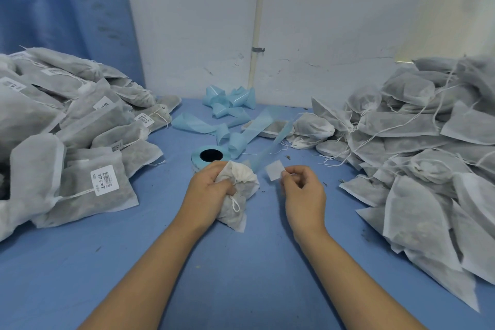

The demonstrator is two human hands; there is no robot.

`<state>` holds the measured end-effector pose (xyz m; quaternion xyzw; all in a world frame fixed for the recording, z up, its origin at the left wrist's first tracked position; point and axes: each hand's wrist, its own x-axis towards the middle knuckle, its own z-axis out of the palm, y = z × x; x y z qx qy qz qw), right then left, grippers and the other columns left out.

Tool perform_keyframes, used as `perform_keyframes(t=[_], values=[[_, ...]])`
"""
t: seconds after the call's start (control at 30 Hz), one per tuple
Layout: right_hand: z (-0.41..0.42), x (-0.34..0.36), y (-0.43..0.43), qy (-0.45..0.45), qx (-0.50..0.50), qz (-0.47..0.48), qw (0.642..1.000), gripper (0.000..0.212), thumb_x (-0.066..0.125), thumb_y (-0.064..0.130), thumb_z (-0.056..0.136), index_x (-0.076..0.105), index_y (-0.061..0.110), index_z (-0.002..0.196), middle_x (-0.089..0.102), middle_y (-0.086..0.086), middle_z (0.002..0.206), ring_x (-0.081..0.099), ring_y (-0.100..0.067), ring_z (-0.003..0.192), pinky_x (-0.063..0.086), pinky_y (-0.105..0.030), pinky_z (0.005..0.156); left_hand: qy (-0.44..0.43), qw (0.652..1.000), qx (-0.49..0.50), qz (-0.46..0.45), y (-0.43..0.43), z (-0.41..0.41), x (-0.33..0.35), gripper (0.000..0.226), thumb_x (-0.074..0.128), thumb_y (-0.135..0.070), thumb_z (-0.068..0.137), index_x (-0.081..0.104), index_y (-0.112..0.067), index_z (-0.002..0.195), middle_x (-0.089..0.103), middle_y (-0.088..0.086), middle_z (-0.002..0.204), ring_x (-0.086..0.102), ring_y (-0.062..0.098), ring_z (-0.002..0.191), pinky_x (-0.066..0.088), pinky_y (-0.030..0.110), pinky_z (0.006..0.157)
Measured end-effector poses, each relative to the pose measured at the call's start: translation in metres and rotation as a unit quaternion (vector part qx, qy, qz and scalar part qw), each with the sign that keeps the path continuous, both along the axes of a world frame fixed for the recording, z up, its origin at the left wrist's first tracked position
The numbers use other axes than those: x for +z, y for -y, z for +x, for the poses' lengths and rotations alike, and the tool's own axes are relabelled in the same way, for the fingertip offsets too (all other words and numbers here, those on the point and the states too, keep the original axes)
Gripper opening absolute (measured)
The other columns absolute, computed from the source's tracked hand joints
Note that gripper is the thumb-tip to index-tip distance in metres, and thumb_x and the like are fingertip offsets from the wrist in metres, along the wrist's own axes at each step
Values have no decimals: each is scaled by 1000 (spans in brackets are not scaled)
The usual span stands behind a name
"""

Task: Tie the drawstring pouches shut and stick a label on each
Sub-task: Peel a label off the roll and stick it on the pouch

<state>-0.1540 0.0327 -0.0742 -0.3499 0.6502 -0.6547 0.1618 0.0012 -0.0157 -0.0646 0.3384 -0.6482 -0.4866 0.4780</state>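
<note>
My left hand (211, 185) grips a white drawstring pouch (239, 195) by its gathered neck, just above the blue table. Its knotted cord hangs down the front. My right hand (302, 190) pinches a small white label (274, 171) by one corner, held up to the right of the pouch and not touching it. Behind the pouch stands the label roll (210, 157), with its blue backing strip (270, 139) running up and to the right.
A heap of labelled pouches (67, 128) fills the table's left side. A bigger heap of pouches without labels (417, 147) covers the right. Curled blue backing scraps (230, 102) lie by the back wall. Bare blue table (241, 262) lies between my forearms.
</note>
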Motion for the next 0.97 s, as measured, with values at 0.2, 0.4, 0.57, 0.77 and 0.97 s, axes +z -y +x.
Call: perform_keyframes(t=[0.2,0.4,0.57,0.77,0.97], values=[[1,4,-5,52,44,-28,997,25,58,6,87,68,27,81,72,8,79,67,-11,83,50,-27,80,8,1000,-5,-8,3,0,-2,49,57,6,81,62,-24,121,63,-17,115,57,-2,106,41,13,91],[8,11,-13,74,112,-133,982,25,56,-5,87,64,18,92,62,11,65,57,-1,66,44,-17,68,-62,998,6,12,0,-6,0,37,65,1,84,66,-32,101,72,-19,94,65,-1,90,49,11,76],[20,8,-16,-29,242,-110,964,41,50,7,77,54,30,110,54,12,63,50,-4,62,41,-17,63,-110,992,-11,62,0,-6,1,26,66,0,83,68,-24,93,74,-7,86,69,6,80,52,16,65],[24,1,-16,-249,224,-10,942,50,51,13,91,36,50,121,54,12,80,52,-6,70,44,-29,69,-152,982,-29,110,0,-5,2,23,68,-5,83,69,-22,97,75,0,93,71,13,84,53,20,65],[25,2,-13,-281,203,13,938,59,64,33,88,25,52,127,53,15,79,55,-4,74,46,-26,65,-161,979,-30,122,-4,-9,3,18,67,-12,86,70,-23,100,74,0,100,70,16,93,56,22,73]])
